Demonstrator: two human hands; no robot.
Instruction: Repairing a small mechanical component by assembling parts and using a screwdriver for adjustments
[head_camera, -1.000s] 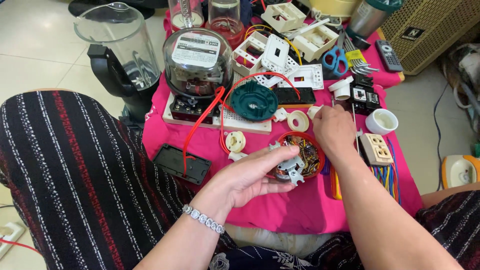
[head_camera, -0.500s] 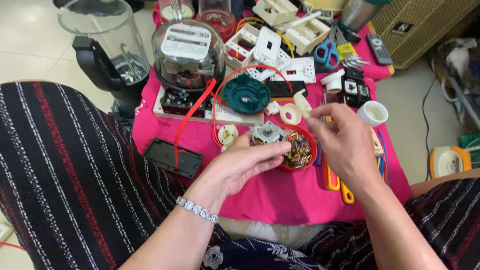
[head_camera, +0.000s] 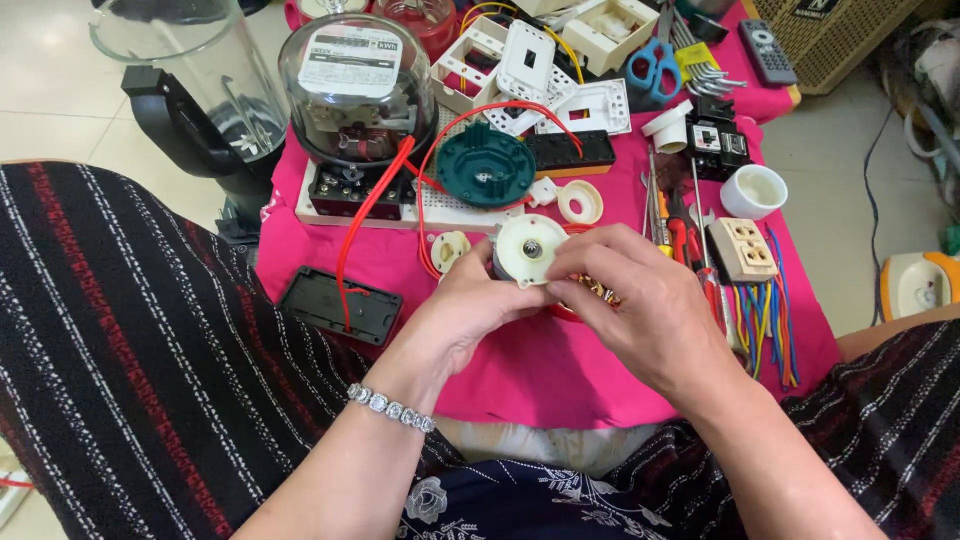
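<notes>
Hands, left (head_camera: 470, 310) & right (head_camera: 640, 300), partly hide round white part (head_camera: 528, 250).

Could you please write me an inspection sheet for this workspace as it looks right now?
Surface: pink cloth over a low table, crowded with parts.
Job's things: round white motor part, held above the cloth by left hand and right hand.
Clutter: glass-domed meter, green round disc, black cover plate, white cup, beige socket, blue scissors, screwdrivers.
Hands: both closed on the motor part; beaded bracelet on the left wrist.
Cables: red wire looping from the meter; coloured wire bundle at the cloth's right edge.
Surroundings: blender jug on tiled floor at left.
</notes>
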